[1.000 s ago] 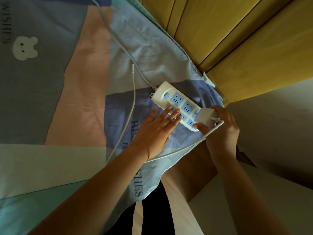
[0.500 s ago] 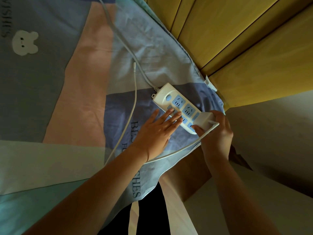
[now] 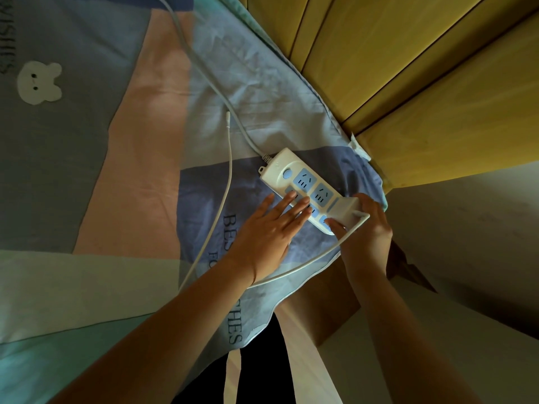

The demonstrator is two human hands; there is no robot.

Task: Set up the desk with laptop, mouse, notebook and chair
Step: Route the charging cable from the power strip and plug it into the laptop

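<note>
White adapter gripped by right hand | left hand flat, released, on power strip

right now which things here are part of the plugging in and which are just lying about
In use: power strip, steadied by the left hand; white adapter, held by the right hand; its cable.

Lying about: bear-print bedsheet, loose cable end, wooden panels.
</note>
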